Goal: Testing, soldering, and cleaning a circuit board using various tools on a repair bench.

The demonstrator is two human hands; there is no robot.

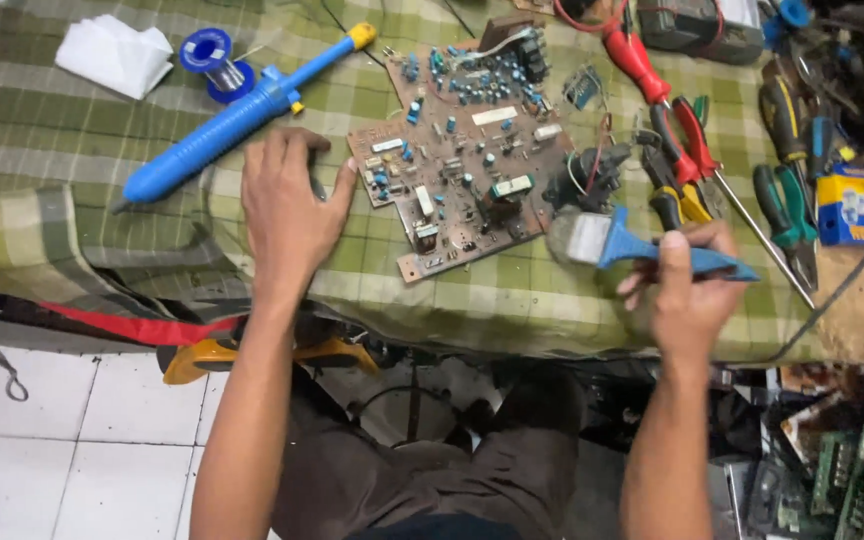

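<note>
A brown circuit board (467,150) with several blue and white components lies tilted on the green checked cloth (52,120). My left hand (290,205) rests flat on the cloth just left of the board, fingers near its left edge and over a small dark object. My right hand (687,290) grips the blue handle of a paintbrush (602,240), whose pale bristles point left, close to the board's lower right corner.
A blue desoldering pump (232,120) lies left of the board, with a solder spool (212,55) and white tissue (117,55) behind it. Pliers, cutters and screwdrivers (692,150) crowd the right side. Spare boards (842,470) sit on the floor at lower right.
</note>
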